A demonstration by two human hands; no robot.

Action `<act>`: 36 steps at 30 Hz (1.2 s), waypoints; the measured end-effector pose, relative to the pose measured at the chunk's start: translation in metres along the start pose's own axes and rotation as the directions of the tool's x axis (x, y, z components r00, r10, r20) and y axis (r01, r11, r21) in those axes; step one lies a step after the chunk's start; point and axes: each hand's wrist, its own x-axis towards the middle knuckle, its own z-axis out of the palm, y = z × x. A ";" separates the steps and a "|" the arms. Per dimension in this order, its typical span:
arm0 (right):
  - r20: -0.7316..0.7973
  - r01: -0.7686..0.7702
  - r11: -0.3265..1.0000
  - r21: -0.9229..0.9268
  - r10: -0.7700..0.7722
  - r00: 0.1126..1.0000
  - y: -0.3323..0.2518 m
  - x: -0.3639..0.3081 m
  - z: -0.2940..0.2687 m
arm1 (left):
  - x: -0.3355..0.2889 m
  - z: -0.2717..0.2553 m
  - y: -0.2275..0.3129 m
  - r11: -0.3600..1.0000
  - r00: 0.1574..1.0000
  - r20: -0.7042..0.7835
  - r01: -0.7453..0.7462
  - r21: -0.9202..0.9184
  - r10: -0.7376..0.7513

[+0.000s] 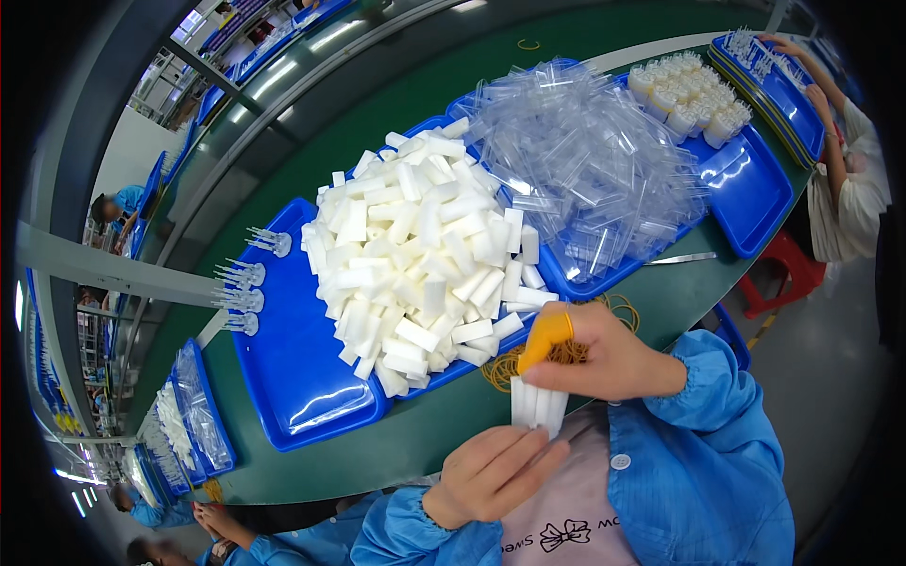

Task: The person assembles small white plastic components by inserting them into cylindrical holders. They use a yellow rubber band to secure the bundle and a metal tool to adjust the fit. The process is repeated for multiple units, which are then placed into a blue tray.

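In front of my chest, a small bundle of white foam-like blocks (538, 406) stands roughly upright between my hands. My right hand (609, 354) grips its top from the right side, with a yellow cover on one finger. My left hand (495, 472) is closed around its lower end. Just behind the right hand lies a heap of thin yellowish-brown rubber bands (500, 371), partly hidden by that hand. A large pile of loose white blocks (415, 255) rises beyond, heaped over a blue tray (415, 384).
Clear plastic pieces (585, 170) fill a blue tray at centre right. Bundled white pieces (689, 94) stand behind another blue tray (750, 193). A metal strip (681, 258) lies nearby. White pronged parts (241, 300) line the left blue tray (274, 377). A co-worker's hands (802, 66) are at far right.
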 end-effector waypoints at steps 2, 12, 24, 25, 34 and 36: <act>-0.016 0.155 0.979 -0.135 -0.158 0.987 0.000 -0.006 0.004 | -0.010 0.002 -0.002 0.998 0.999 -0.036 -0.042 -0.042 0.040; -0.058 0.163 0.970 -0.177 -0.176 0.983 -0.003 -0.019 0.005 | -0.005 0.020 -0.002 0.638 0.806 0.007 0.473 -0.607 -0.591; -0.333 -0.208 0.346 -0.915 -0.356 0.873 0.015 0.000 -0.060 | -0.020 0.023 -0.013 -0.080 0.465 0.251 0.356 -0.931 -0.849; -0.335 -0.217 0.342 -0.914 -0.337 0.880 0.019 0.001 -0.058 | -0.019 0.023 -0.012 -0.100 0.458 0.262 0.347 -0.932 -0.849; -0.505 0.011 0.962 -0.273 -0.153 0.850 0.012 -0.007 -0.038 | -0.012 0.028 -0.008 -0.075 0.478 0.213 0.292 -0.954 -0.852; -0.524 0.180 0.971 0.160 -0.071 0.849 -0.008 -0.009 -0.023 | -0.015 0.031 -0.008 -0.024 0.531 0.185 0.294 -0.955 -0.827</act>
